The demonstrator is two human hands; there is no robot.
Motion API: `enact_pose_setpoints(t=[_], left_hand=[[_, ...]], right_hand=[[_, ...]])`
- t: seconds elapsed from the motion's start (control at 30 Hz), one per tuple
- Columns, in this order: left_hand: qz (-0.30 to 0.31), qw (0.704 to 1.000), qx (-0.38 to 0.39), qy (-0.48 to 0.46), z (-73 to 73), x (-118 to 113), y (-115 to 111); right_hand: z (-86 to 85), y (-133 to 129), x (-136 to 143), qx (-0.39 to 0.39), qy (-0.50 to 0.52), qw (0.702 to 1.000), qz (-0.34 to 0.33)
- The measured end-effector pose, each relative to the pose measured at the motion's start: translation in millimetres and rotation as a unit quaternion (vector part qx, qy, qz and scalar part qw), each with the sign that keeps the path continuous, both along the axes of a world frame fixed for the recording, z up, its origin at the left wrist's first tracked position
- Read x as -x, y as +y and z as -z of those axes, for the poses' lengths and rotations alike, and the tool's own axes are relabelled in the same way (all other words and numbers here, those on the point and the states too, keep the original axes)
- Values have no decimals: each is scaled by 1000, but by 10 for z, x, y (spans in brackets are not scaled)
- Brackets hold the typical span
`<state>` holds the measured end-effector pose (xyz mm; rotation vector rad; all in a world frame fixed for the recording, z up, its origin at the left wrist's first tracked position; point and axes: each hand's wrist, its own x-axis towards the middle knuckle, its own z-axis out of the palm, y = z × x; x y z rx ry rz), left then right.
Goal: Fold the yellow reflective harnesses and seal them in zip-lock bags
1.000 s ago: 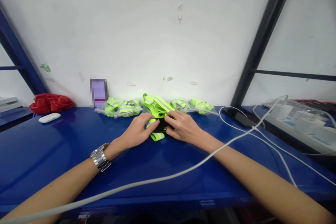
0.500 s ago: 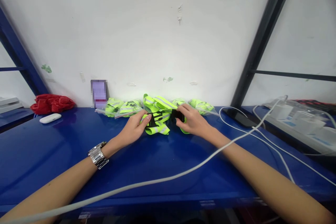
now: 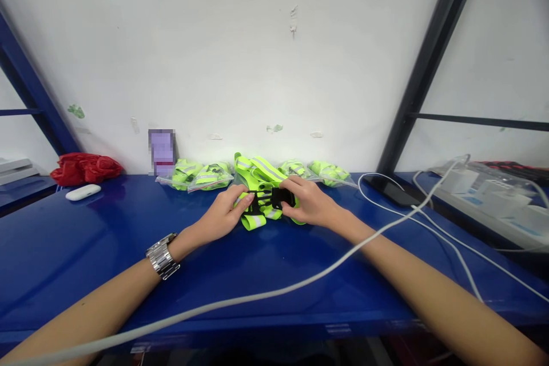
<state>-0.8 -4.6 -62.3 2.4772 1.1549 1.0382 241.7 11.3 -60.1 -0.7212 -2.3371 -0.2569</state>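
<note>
A neon-yellow reflective strap (image 3: 266,168) with grey stripes lies bunched at the middle of the blue table. My left hand (image 3: 226,210) pinches the pronged half of its black buckle (image 3: 256,202) between thumb and fingers. The black socket half (image 3: 282,198) is gripped by my right hand (image 3: 309,201). The prongs point at the socket, their tips at its mouth; how far they enter cannot be made out. Strap ends hang below both hands.
Bagged yellow straps (image 3: 211,176) line the wall, beside a blurred purple item (image 3: 163,151). At left lie a red bundle (image 3: 88,168) and white case (image 3: 83,192). A white cable (image 3: 257,295) crosses before my arms; a phone (image 3: 390,191) and power strip (image 3: 501,200) are right.
The two buckle halves have come together: the socket half moved left with my right hand, and the pronged half moved slightly right and nearer with my left hand.
</note>
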Motion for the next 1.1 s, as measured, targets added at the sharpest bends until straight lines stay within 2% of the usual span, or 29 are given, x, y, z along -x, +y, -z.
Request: enact_pose_setpoints(t=[0.27, 0.47, 0.57, 0.77, 0.9, 1.1], left_hand=[[-10, 999, -31, 19, 24, 18, 12], [-11, 998, -47, 31, 35, 10, -2], [-12, 999, -44, 28, 36, 8, -10], [-6, 999, -36, 15, 46, -10, -10], [-8, 999, -36, -2, 51, -77, -29], [-4, 999, -46, 13, 68, -134, -58]], right_hand=[[47, -14, 17, 26, -12, 1000, 10], [3, -101, 99, 16, -66, 998, -1], [-11, -152, 130, 33, -43, 998, -11], [43, -179, 141, 126, 30, 990, -57], [41, -200, 194, 129, 64, 987, -74], [-10, -251, 230, 140, 49, 986, -80]])
